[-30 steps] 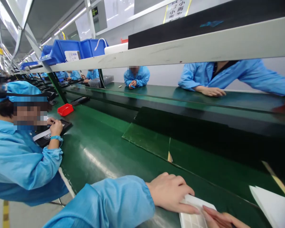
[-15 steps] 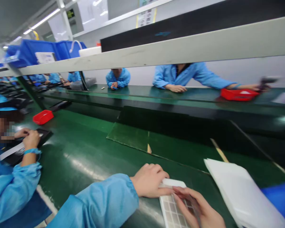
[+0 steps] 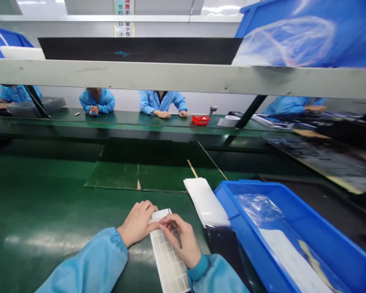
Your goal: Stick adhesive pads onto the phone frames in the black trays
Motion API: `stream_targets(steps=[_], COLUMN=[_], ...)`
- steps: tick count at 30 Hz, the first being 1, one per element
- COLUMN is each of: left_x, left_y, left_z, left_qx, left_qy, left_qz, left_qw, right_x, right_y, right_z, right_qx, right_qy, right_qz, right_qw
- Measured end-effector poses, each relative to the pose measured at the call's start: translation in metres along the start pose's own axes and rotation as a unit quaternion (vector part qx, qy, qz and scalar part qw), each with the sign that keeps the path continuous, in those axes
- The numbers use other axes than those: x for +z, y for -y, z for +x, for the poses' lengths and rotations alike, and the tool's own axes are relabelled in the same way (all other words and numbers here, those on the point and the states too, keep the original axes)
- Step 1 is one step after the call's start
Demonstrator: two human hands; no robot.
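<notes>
A narrow white panel with a keyboard-like grid of pale squares [image 3: 170,264] lies on the green bench in front of me, its far end pointing away. My left hand [image 3: 138,223] holds its far left edge, fingers curled at the side and thumb laid across the top. Over the same end, my right hand [image 3: 181,238] has thumb and fingertips pinched together close to the left thumb. Whatever those fingertips hold, if anything, is too small to make out. The right hand covers part of the panel's right side.
To the right stand a stack of white sheets [image 3: 205,201], a dark flat item [image 3: 225,248] and a large blue bin [image 3: 250,185] holding clear plastic. A green board [image 3: 116,177] lies ahead. A shelf beam [image 3: 171,75] crosses above; co-workers sit beyond the bench.
My view has swung right, bringing the blue bin into sight and losing the co-worker at left. Both hands stay at the panel's far end.
</notes>
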State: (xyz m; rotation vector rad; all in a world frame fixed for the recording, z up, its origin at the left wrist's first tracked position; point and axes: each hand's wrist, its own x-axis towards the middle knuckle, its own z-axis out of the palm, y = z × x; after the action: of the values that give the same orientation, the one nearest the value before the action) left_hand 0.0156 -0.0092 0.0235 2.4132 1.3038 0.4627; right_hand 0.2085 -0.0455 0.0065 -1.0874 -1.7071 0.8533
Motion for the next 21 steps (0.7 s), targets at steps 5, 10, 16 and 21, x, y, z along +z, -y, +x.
stream_targets(steps=[5,10,16,21], left_x=[0.001,0.005,0.004,0.004], left_y=[0.001,0.002,0.0,0.008], left_z=[-0.001,0.0,0.004,0.009], left_qx=[0.005,0.013,0.007,0.008], left_qy=[0.004,0.002,-0.001,-0.005], left_qz=[-0.01,-0.017,0.008,0.041], left_qw=[1.0,1.0,1.0,0.999], right_x=[0.001,-0.001,-0.001,0.0], right_y=[0.002,0.001,-0.011,-0.022], right_z=[0.0,-0.001,0.001,0.005], right_qx=[0.004,0.008,0.025,0.067], right_qy=[0.001,-0.023,-0.077,-0.104], right_qz=[0.013,0.008,0.034,0.084], right_qw=[1.0,1.0,0.996,0.989])
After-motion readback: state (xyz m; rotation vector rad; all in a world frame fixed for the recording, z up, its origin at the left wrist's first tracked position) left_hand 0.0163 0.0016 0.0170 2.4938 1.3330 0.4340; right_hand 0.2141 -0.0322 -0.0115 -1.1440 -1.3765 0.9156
